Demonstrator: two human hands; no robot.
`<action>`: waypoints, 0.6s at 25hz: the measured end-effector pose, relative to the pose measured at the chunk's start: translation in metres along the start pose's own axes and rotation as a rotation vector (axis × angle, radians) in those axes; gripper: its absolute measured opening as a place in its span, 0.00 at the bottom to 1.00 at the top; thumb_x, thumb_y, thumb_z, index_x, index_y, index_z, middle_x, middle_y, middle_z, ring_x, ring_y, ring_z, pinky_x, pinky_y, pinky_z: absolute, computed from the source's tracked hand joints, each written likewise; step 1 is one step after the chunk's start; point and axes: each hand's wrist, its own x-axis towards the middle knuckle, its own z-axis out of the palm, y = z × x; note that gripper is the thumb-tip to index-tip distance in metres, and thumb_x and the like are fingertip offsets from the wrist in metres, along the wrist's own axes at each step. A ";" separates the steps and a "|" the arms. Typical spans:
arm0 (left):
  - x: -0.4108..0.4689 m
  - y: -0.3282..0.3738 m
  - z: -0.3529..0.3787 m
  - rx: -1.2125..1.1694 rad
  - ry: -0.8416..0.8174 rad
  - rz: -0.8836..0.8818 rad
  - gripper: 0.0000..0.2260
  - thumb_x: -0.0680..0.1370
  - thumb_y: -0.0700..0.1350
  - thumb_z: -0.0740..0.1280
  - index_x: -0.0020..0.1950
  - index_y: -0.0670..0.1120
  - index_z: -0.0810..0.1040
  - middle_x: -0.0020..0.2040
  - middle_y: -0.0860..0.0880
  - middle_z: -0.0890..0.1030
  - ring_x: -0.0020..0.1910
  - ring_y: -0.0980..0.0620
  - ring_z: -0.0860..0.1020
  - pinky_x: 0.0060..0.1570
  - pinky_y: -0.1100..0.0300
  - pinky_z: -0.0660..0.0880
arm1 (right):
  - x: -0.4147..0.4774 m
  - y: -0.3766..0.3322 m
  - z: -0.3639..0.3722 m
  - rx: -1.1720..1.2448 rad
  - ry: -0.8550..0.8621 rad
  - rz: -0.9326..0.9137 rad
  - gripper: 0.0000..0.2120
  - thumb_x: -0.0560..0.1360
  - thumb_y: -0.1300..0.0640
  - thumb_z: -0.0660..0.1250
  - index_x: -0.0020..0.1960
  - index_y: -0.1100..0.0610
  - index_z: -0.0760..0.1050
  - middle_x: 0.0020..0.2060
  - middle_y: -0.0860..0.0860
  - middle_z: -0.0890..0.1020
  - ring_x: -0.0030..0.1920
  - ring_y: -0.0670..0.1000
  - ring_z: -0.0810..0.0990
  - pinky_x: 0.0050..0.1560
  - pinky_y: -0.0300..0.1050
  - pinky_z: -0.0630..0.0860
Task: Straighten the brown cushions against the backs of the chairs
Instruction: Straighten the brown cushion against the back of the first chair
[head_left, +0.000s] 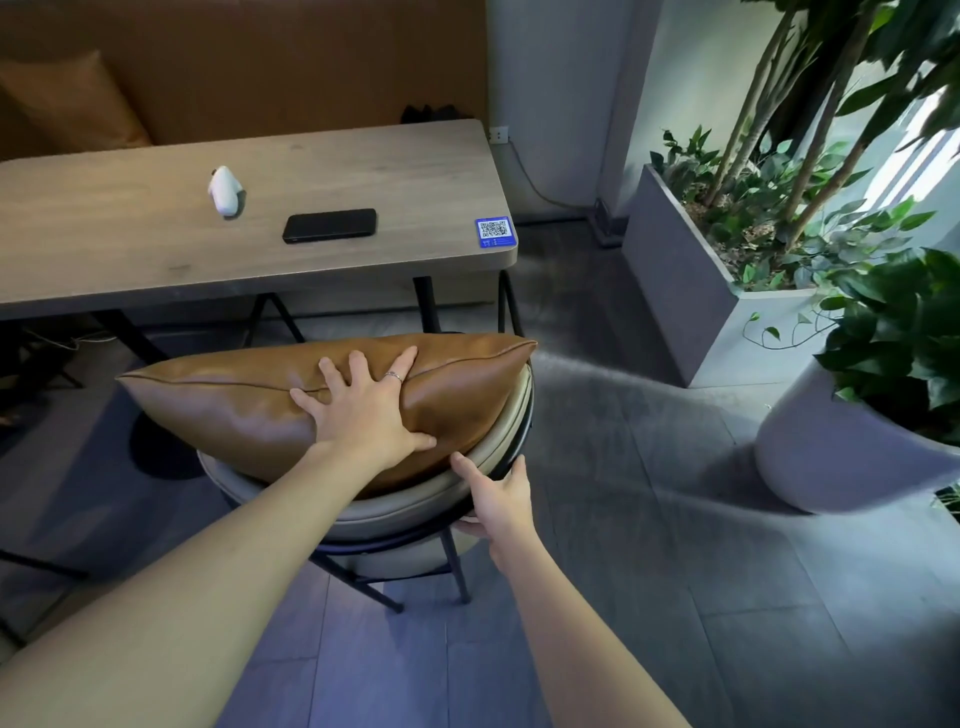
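Observation:
A brown leather cushion (234, 400) lies along the curved beige backrest of a chair (395, 509) with a black metal frame, its long seam facing up. My left hand (363, 410) presses flat on the cushion's right half, fingers spread, a ring on one finger. My right hand (496, 499) grips the rim of the chair's backrest at its right side, thumb on top and fingers under the edge. A second brown cushion (67, 104) leans against the brown bench back at the far left, beyond the table.
A wooden table (130, 244) stands just past the chair, holding a black phone (330, 225), a small white object (226, 189) and a blue QR sticker (495, 232). Grey planters with leafy plants (691, 275) and a round white pot (831, 457) stand to the right.

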 end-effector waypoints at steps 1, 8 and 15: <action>0.000 0.000 0.001 0.001 0.001 -0.002 0.50 0.69 0.68 0.72 0.81 0.64 0.44 0.81 0.39 0.49 0.79 0.30 0.44 0.69 0.25 0.48 | 0.001 -0.002 -0.002 -0.029 -0.010 -0.005 0.56 0.63 0.42 0.80 0.80 0.36 0.48 0.69 0.47 0.72 0.65 0.59 0.78 0.42 0.54 0.86; -0.001 0.000 0.005 0.000 0.018 -0.005 0.50 0.69 0.68 0.73 0.80 0.64 0.44 0.82 0.40 0.49 0.79 0.31 0.43 0.70 0.25 0.47 | 0.007 -0.015 -0.005 -0.130 -0.063 0.052 0.62 0.57 0.44 0.79 0.77 0.31 0.41 0.67 0.53 0.76 0.52 0.63 0.85 0.34 0.48 0.84; 0.000 -0.001 0.005 -0.010 0.021 -0.007 0.50 0.68 0.68 0.73 0.80 0.65 0.45 0.82 0.40 0.49 0.79 0.32 0.43 0.70 0.25 0.46 | 0.004 -0.007 -0.002 -0.050 -0.062 0.053 0.62 0.57 0.44 0.78 0.79 0.33 0.40 0.70 0.52 0.72 0.55 0.63 0.83 0.37 0.49 0.85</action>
